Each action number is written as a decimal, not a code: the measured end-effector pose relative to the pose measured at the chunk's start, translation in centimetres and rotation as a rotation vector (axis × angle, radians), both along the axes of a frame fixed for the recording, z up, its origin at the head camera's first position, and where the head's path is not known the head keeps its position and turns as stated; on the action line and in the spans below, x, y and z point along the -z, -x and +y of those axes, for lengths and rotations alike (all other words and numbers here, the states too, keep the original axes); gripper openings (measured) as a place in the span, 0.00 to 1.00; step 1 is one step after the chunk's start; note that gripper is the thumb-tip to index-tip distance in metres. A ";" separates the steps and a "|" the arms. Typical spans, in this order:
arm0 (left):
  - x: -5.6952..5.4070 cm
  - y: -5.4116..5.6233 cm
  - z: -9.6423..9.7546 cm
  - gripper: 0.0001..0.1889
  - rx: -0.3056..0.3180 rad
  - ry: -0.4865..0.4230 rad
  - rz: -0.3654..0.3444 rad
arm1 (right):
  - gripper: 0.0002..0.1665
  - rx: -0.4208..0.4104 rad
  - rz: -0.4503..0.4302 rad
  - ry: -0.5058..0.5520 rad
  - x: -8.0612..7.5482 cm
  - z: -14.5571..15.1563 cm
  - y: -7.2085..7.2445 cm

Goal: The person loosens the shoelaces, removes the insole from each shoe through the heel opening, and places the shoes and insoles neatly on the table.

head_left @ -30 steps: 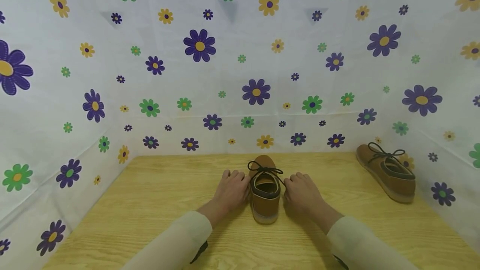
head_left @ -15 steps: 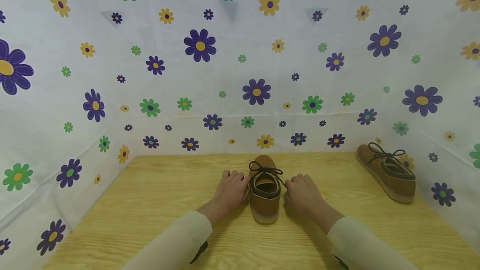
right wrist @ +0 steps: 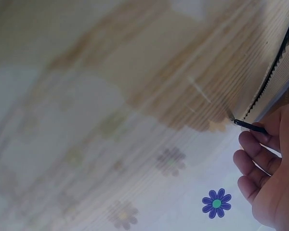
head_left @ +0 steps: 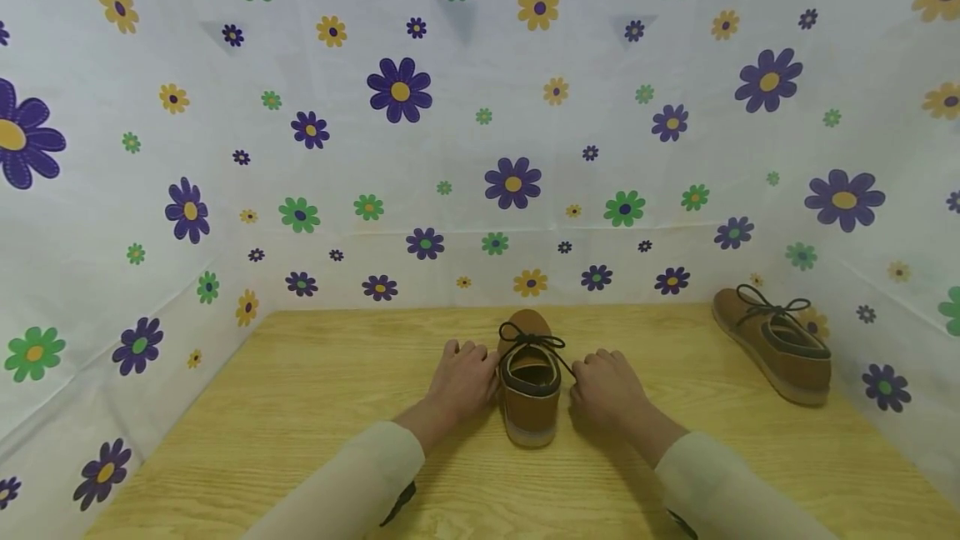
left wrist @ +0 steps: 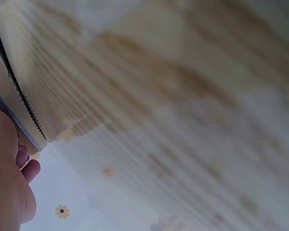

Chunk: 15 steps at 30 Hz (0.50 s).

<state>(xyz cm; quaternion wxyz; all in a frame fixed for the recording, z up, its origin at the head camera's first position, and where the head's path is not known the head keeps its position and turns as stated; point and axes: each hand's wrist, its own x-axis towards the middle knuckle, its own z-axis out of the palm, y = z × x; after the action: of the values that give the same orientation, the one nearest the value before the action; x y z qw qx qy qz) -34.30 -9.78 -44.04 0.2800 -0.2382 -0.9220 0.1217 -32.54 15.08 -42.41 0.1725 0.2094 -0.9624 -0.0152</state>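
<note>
In the head view a brown shoe (head_left: pixel 531 419) stands on the wooden table, heel towards me, its dark shoelace (head_left: pixel 528 339) tied in a bow. My right hand (head_left: pixel 611 390) is just right of it and pinches one free lace end, drawn out sideways. The right wrist view shows the dark lace tip (right wrist: pixel 250 126) poking out between thumb and fingers, the other fingers curled. My left hand (head_left: pixel 463 380) lies against the shoe's left side. In the left wrist view its fingers (left wrist: pixel 31 170) curl beside the ribbed sole edge (left wrist: pixel 14 91); what they grip there I cannot tell.
A second brown shoe (head_left: pixel 787 361) with a tied bow stands at the right, by the side cloth. White cloth (head_left: pixel 480 157) printed with flowers encloses the wooden table (head_left: pixel 322 407) at the back and both sides.
The right hand has shifted very slightly right with the lace end, and the bow's left loop has drawn in a little. The left hand and both shoes stay put.
</note>
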 end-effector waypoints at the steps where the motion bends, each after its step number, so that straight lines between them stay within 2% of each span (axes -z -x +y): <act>1: 0.0 0.0 0.0 0.11 -0.003 0.000 -0.007 | 0.10 -0.002 0.003 0.001 0.0 0.0 0.0; 8: 0.0 0.0 0.0 0.11 -0.010 -0.015 -0.034 | 0.12 -0.004 0.010 -0.002 -0.1 0.0 -0.1; 15: -0.1 -0.1 0.0 0.10 -0.019 -0.014 -0.053 | 0.13 0.013 -0.022 -0.002 -0.1 0.0 0.0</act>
<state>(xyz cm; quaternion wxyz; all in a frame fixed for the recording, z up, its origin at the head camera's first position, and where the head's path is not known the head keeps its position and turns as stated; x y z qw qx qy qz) -34.23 -9.75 -43.96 0.2561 -0.2308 -0.9320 0.1118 -32.50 15.05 -42.34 0.1616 0.2033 -0.9656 -0.0149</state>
